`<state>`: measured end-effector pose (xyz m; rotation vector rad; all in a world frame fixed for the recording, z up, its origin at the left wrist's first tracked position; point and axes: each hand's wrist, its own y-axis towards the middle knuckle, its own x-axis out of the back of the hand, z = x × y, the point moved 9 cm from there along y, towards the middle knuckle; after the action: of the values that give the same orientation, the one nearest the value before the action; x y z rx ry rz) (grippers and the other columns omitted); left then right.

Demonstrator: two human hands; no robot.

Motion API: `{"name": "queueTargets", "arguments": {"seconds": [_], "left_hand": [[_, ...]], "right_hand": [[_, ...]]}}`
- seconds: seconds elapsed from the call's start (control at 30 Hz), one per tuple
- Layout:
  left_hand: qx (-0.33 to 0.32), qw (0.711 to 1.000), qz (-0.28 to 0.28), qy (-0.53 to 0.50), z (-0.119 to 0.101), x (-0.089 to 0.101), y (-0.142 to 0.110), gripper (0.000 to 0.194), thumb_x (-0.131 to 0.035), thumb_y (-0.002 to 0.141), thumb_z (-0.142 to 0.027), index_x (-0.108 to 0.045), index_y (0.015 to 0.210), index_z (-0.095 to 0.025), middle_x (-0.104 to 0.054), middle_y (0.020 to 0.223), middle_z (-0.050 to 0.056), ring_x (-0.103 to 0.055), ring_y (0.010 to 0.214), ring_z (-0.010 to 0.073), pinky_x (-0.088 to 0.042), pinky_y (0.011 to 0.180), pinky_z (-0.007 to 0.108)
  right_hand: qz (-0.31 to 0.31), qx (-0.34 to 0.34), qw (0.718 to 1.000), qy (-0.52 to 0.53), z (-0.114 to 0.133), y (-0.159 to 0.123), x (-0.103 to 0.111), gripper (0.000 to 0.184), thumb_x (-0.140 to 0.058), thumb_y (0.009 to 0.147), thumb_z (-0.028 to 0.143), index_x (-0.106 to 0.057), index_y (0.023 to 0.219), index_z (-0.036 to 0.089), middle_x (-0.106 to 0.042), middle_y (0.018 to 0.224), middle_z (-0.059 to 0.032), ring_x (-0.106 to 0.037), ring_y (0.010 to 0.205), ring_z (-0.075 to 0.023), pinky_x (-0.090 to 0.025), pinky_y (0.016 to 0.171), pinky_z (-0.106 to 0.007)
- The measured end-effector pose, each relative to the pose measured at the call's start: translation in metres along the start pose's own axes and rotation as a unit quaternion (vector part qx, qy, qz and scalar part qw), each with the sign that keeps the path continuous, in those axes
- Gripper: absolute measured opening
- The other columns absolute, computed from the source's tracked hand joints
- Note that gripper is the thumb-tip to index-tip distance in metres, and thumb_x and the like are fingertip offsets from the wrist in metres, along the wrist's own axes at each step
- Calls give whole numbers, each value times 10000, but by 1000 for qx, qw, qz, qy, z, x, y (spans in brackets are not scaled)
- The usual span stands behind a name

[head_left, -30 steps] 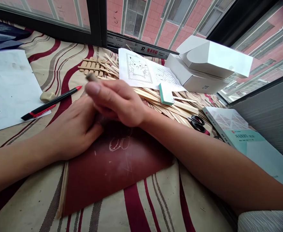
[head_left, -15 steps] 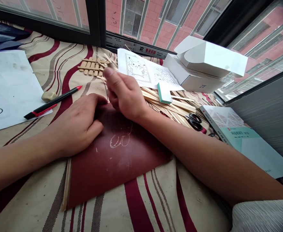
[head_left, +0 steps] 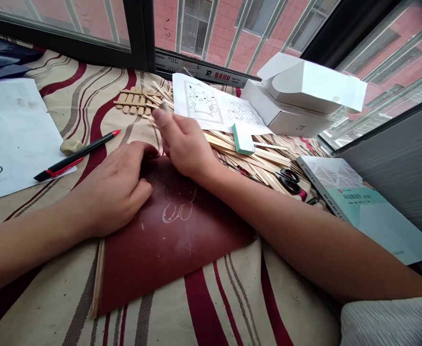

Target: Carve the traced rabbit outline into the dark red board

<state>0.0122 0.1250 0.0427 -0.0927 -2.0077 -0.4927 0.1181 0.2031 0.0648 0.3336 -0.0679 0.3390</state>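
A dark red board [head_left: 149,269] with a light wooden edge lies on the striped cloth. Pale scratched outlines [head_left: 178,211], like a small figure's legs, mark its surface. My left hand [head_left: 119,185] presses on the board's left side, fingers curled toward its far edge and thumb bent on top. Over the far part of the board, my right hand [head_left: 185,144] is closed, thumb up, around a slim tool. Only the tool's greyish end [head_left: 164,106] shows above the thumb; the rest is hidden, so I cannot tell its kind.
Left lie a drawing sheet [head_left: 12,129], a black-and-red pen [head_left: 81,154] and an eraser [head_left: 71,146]. Beyond are a stick raft [head_left: 135,102], printed drawings [head_left: 203,103] and wooden sticks [head_left: 264,166]. Right: scissors [head_left: 290,180], a book [head_left: 369,211] and a white box [head_left: 290,113].
My right hand has shifted slightly down toward me over the board, still closed on the tool. The left hand stays in place; the whole view has moved a little.
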Motion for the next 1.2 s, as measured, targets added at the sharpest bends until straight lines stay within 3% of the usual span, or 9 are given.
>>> {"name": "queueTargets", "arguments": {"seconds": [0.1,0.17,0.3,0.37,0.57,0.7,0.8,1.03,1.2], "left_hand": [[7,1000,3,0,1,0,0,406,-394,951,-351,-538,1311,-229,-664,1227,99,-639,1203,330,-567,1086,532],[2,1000,2,-7,0,0,1,402,-394,946,-346,-534,1305,-229,-666,1217,100,-641,1189,332,-564,1086,538],[-20,1000,-15,-13,-4,3,2,244,-401,949,-353,-528,1129,-245,-650,1142,85,-644,1094,305,-577,1028,501],[-27,999,-17,-15,-7,4,3,217,-400,951,-341,-516,1111,-250,-648,1135,79,-644,1090,294,-577,1027,490],[0,1000,3,-11,-2,2,2,360,-401,937,-333,-535,1247,-208,-667,1214,116,-657,1166,318,-576,1087,528],[20,1000,10,-11,5,-1,0,513,-418,924,-357,-523,1401,-200,-655,1360,138,-643,1306,340,-540,1186,554],[18,1000,9,-12,5,-2,0,518,-417,922,-365,-537,1399,-204,-660,1371,137,-647,1303,342,-545,1181,549],[6,1000,12,-2,0,-1,-1,522,-375,976,-370,-526,1442,-191,-667,1368,147,-642,1294,343,-533,1175,554],[-25,999,22,-11,-6,3,2,478,-393,993,-392,-544,1415,-224,-693,1301,113,-665,1188,317,-550,1142,526]], "right_hand": [[-13,-14,999,-51,-1,2,2,627,-683,1057,581,-441,608,218,-436,613,30,-376,637,-108,-272,589,-258],[-5,-12,1000,-27,3,1,2,608,-702,1057,550,-442,618,219,-439,617,36,-389,639,-105,-292,587,-254],[180,-13,980,83,10,-10,-28,615,-643,1090,573,-418,633,229,-411,577,55,-383,575,-87,-353,555,-230],[223,-16,966,126,12,-16,-36,650,-544,1116,636,-393,625,236,-391,548,56,-370,536,-83,-354,530,-225],[93,-16,992,83,5,-9,-15,628,-709,1008,677,-456,652,226,-424,597,52,-385,551,-81,-332,484,-220],[5,-105,979,175,-4,0,17,651,-554,1073,735,-344,672,267,-290,503,101,-213,408,-77,-201,364,-253],[-26,-102,969,223,-2,3,31,655,-546,1057,776,-328,705,269,-267,493,121,-173,371,-68,-166,342,-248],[71,-18,972,222,11,0,12,705,-711,926,827,-343,689,274,-298,503,107,-238,387,-62,-244,341,-251],[138,34,964,226,53,2,20,596,-681,1044,672,-399,732,249,-377,543,89,-348,441,-63,-317,387,-211]]}}
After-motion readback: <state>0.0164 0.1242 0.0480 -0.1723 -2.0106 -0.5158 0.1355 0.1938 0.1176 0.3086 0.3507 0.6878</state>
